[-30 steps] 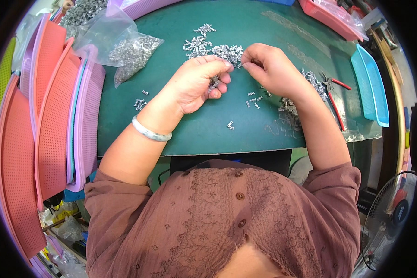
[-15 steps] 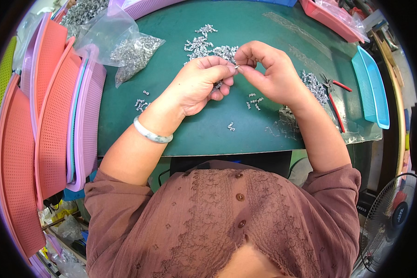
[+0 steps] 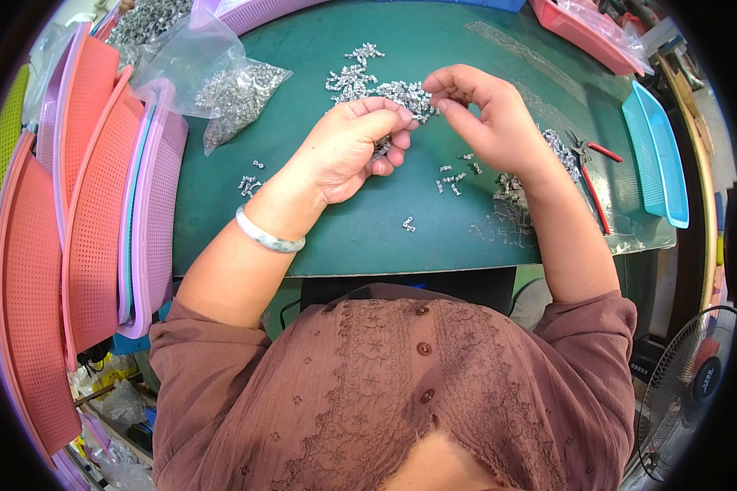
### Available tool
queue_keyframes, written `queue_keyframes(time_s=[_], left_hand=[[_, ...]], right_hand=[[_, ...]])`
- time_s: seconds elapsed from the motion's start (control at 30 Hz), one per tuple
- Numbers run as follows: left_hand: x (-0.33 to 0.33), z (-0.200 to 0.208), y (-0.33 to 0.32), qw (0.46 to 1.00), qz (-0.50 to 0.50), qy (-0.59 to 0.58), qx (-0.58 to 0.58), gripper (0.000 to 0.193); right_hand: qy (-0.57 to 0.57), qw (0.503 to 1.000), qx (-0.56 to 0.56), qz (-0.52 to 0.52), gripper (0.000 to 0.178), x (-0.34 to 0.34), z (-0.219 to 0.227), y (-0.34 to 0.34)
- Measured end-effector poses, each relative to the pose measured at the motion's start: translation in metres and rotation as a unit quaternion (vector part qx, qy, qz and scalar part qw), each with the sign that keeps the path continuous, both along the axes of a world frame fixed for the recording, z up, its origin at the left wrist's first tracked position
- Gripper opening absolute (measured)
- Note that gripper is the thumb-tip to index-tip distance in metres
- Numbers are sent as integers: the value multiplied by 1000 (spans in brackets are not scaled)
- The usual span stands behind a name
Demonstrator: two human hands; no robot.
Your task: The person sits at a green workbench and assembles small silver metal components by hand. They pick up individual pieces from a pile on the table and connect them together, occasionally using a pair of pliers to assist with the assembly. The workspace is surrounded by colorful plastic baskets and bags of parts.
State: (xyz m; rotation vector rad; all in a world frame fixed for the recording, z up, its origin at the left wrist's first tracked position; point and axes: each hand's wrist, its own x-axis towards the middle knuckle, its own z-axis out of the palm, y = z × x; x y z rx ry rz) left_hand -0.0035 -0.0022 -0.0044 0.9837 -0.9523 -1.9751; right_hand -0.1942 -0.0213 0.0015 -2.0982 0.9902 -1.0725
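My left hand [image 3: 356,147] is closed near the middle of the table, thumb and forefinger pressed together at a small silvery metal piece [image 3: 412,125]. More grey metal parts [image 3: 382,146] show between its thumb and curled fingers. My right hand [image 3: 487,123] hovers just to the right, thumb and forefinger slightly apart, with nothing visible between them. Past the left fingertips lies a pile of small silvery metal parts [image 3: 409,96], trailing away to the far side. Several loose pieces [image 3: 450,179] lie below the right hand. Another small piece [image 3: 408,223] sits nearer me.
A clear bag of metal parts [image 3: 241,98] lies far left, beside stacked plastic baskets [image 3: 98,213]. Under the right forearm is another heap of parts [image 3: 512,192]. Red-handled pliers [image 3: 594,176] and a blue basket [image 3: 655,155] are at right. A fan [image 3: 688,385] stands lower right.
My right hand has drawn away from the left fingertips, toward the right, and its fingers have parted. Additional small pieces now show on the table below it. The left hand has barely moved.
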Motion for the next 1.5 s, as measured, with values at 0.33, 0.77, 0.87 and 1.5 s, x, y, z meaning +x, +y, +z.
queue_keyframes(time_s=[0.33,0.77,0.87,1.5], left_hand=[[6,-2,-5,995,3,104,9,16],[2,-3,-2,1000,13,-2,-1,11],[2,-1,-1,999,16,-44,-14,10],[-3,-2,3,996,12,-40,-75,8]], right_hand=[[209,977,-38,-31,13,-9,-7,-7],[262,964,-53,-3,5,-1,-9,-2],[215,976,-47,6,5,2,-4,0],[-4,999,-15,45,11,9,3,8]])
